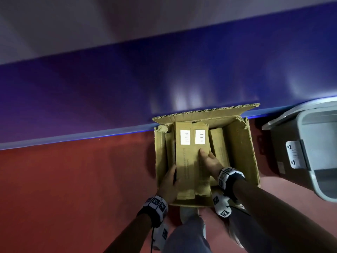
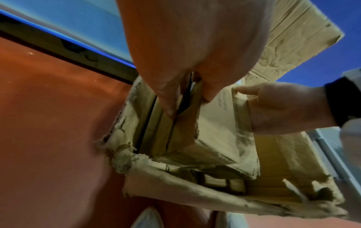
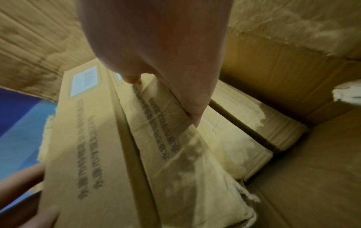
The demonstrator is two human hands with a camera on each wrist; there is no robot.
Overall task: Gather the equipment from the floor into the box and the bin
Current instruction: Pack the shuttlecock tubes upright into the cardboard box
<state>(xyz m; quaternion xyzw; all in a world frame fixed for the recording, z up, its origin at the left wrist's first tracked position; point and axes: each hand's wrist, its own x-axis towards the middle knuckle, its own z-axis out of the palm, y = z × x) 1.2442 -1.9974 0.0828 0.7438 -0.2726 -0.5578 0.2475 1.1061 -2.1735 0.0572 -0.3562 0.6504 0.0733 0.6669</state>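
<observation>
1. The left hand (image 2: 187, 50) fills the top centre, thumb and finger pinching the left edge of a long carton (image 2: 205, 131).
2. The right hand (image 2: 281, 108), mid right, grips the carton's other side.
3. The torn box (image 2: 175, 189) sits below on the red floor (image 2: 48, 123).
4. Lower centre, a pale blurred shape, perhaps a shoe (image 2: 148, 219).

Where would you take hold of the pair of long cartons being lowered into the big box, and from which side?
Hold the pair of long cartons by their long outer sides, near the end toward you, coming from above: left hand on the left edge, right hand on the right. They are narrow and side by side, so squeezing inward probably keeps them together. The big box is open on top.
</observation>
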